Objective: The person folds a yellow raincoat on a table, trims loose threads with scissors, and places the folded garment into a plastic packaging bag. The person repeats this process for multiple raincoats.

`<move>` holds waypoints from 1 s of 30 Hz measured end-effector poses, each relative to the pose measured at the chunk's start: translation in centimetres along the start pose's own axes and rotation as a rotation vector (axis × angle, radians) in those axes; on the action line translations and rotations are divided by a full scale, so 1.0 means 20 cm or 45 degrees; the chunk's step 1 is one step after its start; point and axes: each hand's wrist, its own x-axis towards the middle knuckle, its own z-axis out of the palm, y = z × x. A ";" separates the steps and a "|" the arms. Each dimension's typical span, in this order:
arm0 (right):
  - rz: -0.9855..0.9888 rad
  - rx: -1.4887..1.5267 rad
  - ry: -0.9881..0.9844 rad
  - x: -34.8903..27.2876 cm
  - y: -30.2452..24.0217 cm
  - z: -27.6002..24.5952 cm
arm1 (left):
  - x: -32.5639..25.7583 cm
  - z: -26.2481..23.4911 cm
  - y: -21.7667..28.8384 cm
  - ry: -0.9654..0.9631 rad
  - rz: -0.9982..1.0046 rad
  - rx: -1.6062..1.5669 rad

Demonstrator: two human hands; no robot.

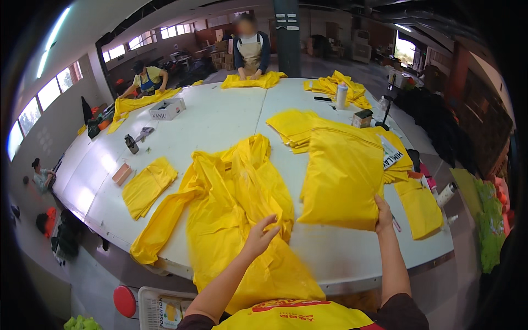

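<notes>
My right hand (383,214) grips the lower right corner of a flat, square yellow fabric pouch (344,179), held tilted up above the table. A seam or zip line runs near the pouch's top edge. My left hand (261,236) holds nothing; its fingers are apart over a yellow jacket (220,220). The jacket lies crumpled in front of me, one sleeve stretched to the left and its lower part hanging off the table's near edge. Partly behind the raised pouch lies a stack of flat yellow pieces (289,129).
The big white table (220,104) also carries a folded yellow piece (148,187), a brown block (122,174), a dark bottle (131,144), a white box (168,109) and a pale bottle (341,96). Two people work with yellow fabric at the far side. A red stool (125,301) stands lower left.
</notes>
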 end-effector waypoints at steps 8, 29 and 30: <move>0.609 -1.281 0.521 0.69 0.15 -0.53 | 0.19 -0.22 -0.52 0.237 0.388 1.094; 0.448 -0.874 1.219 2.64 1.19 0.51 | 0.21 -0.35 -0.70 0.012 0.113 1.112; 0.428 -0.866 1.268 2.72 1.22 0.46 | 0.18 -0.35 -0.71 0.009 0.095 1.124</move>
